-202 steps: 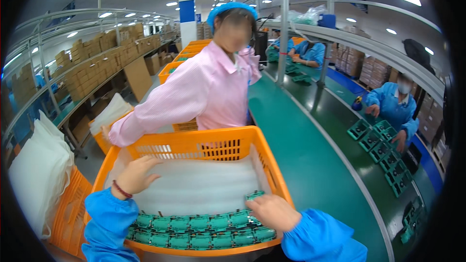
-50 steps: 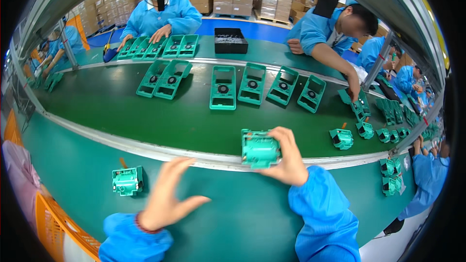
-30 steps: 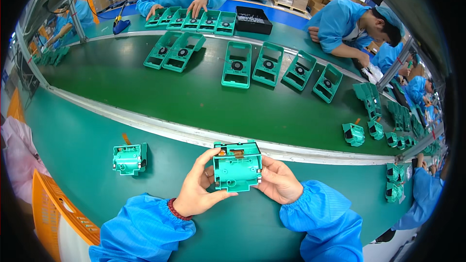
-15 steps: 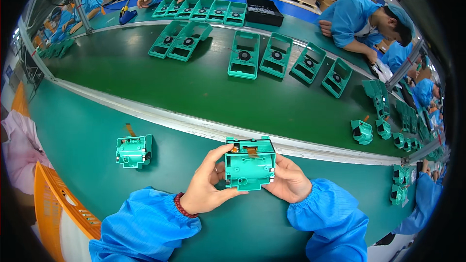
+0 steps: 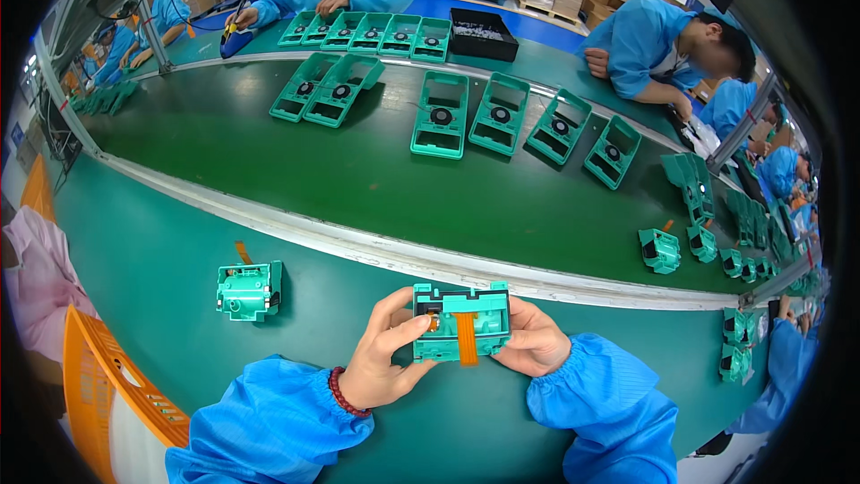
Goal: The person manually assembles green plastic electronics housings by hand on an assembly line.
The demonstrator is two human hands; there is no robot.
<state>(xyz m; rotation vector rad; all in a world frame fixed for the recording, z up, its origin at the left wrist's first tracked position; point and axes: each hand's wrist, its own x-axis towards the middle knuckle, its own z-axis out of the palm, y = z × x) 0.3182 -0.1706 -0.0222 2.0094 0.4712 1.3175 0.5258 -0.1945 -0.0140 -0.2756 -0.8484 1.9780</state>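
Between my two hands I hold a green plastic housing [image 5: 488, 350], raised over the near green table. An orange flat ribbon cable [image 5: 467, 339] hangs down over its front from an opening edged in black. My left hand [image 5: 387, 354] grips the left end, its thumb lying by a small orange part inside the opening. On the right end, my right hand [image 5: 535, 341] closes with thumb and fingers; some fingertips are hidden behind the housing. A second similar green housing [image 5: 246, 291] rests on the table to the left, its ribbon cable sticking up.
Beyond a pale rail [image 5: 296, 226] runs a green belt carrying green frames with round black parts [image 5: 441, 116]. Several small housings [image 5: 660, 251] sit at right. An orange basket [image 5: 107, 376] stands at left. Co-workers in blue [image 5: 658, 54] sit across, near a black bin [image 5: 484, 34].
The housing in my hands has tilted, turning its opening and ribbon cable toward me. My left thumb has moved up onto its front. Across the belt, a co-worker's hand now grips a blue tool.
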